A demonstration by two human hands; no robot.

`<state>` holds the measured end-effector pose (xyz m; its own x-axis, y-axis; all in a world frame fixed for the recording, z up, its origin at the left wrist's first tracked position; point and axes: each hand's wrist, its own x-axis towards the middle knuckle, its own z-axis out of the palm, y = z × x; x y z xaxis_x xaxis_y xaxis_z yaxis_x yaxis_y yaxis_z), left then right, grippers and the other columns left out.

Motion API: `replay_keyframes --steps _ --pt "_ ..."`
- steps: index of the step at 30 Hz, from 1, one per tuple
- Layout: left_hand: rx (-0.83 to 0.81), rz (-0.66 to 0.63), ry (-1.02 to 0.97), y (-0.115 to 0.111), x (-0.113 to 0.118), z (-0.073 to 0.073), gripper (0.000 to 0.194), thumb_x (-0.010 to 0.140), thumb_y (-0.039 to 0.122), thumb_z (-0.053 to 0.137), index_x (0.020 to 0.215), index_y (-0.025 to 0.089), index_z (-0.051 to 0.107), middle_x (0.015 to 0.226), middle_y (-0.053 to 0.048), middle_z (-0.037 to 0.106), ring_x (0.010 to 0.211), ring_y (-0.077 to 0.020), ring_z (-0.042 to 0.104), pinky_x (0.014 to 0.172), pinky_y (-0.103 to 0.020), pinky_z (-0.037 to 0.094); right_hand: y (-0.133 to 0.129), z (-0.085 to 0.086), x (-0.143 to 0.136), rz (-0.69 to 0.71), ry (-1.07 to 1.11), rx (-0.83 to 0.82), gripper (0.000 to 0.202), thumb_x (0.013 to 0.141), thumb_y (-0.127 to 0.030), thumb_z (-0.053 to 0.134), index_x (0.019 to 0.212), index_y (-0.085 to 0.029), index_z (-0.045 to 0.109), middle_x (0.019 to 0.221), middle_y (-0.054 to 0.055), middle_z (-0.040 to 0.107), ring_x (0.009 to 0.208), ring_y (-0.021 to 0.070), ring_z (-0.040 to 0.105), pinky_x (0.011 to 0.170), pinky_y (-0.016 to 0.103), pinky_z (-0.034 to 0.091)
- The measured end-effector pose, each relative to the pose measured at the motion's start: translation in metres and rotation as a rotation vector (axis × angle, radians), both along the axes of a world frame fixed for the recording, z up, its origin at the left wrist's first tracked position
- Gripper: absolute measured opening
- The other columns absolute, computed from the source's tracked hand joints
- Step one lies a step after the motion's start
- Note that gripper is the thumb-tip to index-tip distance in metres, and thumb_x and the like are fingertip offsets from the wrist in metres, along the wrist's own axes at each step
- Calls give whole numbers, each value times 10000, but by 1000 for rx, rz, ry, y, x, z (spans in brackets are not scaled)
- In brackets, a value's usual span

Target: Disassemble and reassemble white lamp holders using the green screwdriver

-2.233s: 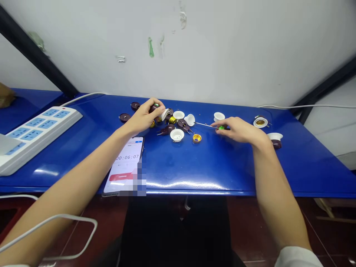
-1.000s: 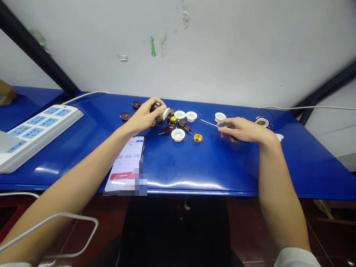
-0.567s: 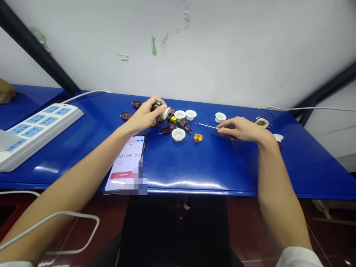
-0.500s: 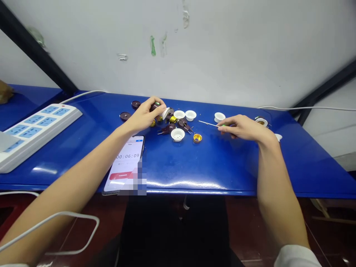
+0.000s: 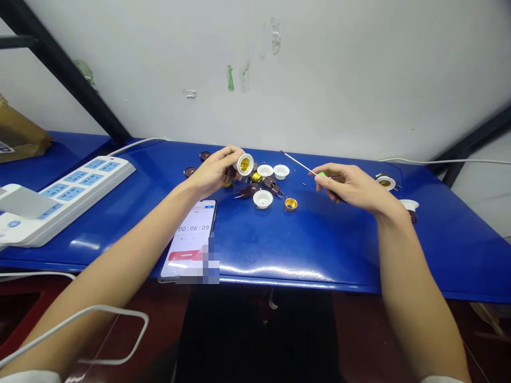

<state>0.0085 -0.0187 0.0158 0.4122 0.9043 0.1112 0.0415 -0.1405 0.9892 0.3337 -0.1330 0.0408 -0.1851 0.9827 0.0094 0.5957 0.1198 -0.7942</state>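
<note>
On the table [image 5: 279, 250], the power strip [image 5: 75, 197] lies at left, and the phone [image 5: 189, 239] lies at its right, by the front edge. Near the middle, the ring [image 5: 291, 204] is right of the front cup [image 5: 262, 200], and the plug body [image 5: 250, 191] is left. Behind this cup is the rear cup [image 5: 281, 172]. One socket [image 5: 385, 183] is toward the right end.

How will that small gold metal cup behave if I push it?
The gold metal cup looks thin-walled, so probably light yet stiff. Resting on the glossy blue tabletop, it would likely slide; its round side might roll if tipped.
</note>
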Motion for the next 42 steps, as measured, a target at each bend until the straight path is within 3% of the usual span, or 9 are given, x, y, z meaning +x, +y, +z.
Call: replay_keyframes --steps 5,9,11,14,18,21,27,34,42 --pt "-111 -45 -31 -4 -2 2 280 898 482 753 951 215 687 855 -38 678 677 -158 616 604 -304 472 0 -2 -12 48 133 51 529 913 -452 745 1381 -235 630 1077 64 706 902 195 651 718 313 521" --pt "-120 -82 -53 -7 0 2 276 903 477 775 930 208 716 857 -37 689 657 -141 600 609 -299 491 6 -10 -34 -85 323 95 336 900 -435 748 1131 -238 602 814 -24 593 624 127 549 592 297 468" --pt "-139 -136 -81 -11 4 4 322 871 506 817 906 201 721 824 -30 674 648 -130 582 592 -282 483 7 -14 -47 -101 391 83 351 886 -476 776 1027 -251 546 743 -55 537 545 107 490 513 276 403" --pt "-171 -220 -94 -20 9 8 422 811 596 859 939 212 736 827 -24 664 663 -124 573 561 -255 454 4 -19 -66 -22 480 41 448 858 -554 813 987 -260 501 755 -64 543 526 91 469 477 260 366" --pt "-167 -290 -58 -31 16 7 440 850 639 804 972 224 725 920 -48 693 667 -126 573 529 -257 414 -1 -25 -88 104 616 -15 547 809 -620 844 968 -264 460 930 -31 651 554 80 502 465 255 370" --pt "-178 -323 -57 -33 19 4 420 863 608 809 961 210 714 887 -45 665 692 -128 576 583 -272 453 1 -31 -98 85 621 -46 514 816 -588 841 983 -261 482 859 -24 678 577 106 542 474 257 386" --pt "-81 -202 -6 -27 19 4 433 856 615 813 982 215 707 827 -45 655 726 -157 618 601 -282 460 7 -32 -82 -82 493 9 451 898 -580 750 968 -274 427 688 -67 632 475 105 498 464 259 371" --pt "-45 -147 -17 -14 12 1 364 914 543 773 1049 207 738 871 -59 702 785 -183 679 760 -352 552 -2 -8 -61 -11 332 -112 447 847 -484 842 922 -256 465 677 -59 622 492 98 508 435 236 346" --pt "-131 -176 -100 -4 2 -3 428 943 571 718 1133 191 766 906 -93 720 769 -197 699 738 -375 588 1 -7 -43 6 234 -156 448 899 -574 780 992 -243 494 672 -51 631 481 102 511 464 251 392"
